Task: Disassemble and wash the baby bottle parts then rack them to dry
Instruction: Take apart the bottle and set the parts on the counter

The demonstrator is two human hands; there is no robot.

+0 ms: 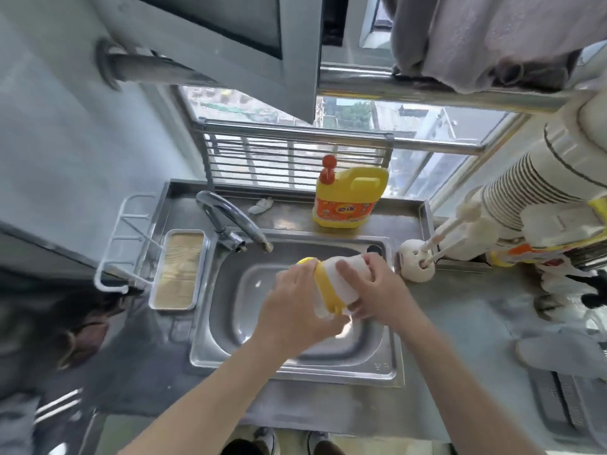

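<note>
A white baby bottle (341, 284) with a yellow collar (325, 290) lies sideways over the steel sink (295, 362). My left hand (295, 307) wraps around the yellow cap end on the left. My right hand (374, 290) grips the white body of the bottle on the right. Both hands hold it above the basin, just below the faucet spout (259, 238). The nipple end is hidden under my left hand.
A yellow dish soap jug (348, 198) stands behind the sink. A white rack (131, 244) and a tray (179, 270) sit to the left. A white brush holder (415, 261) with brushes stands to the right, near stacked paper cups (525, 192).
</note>
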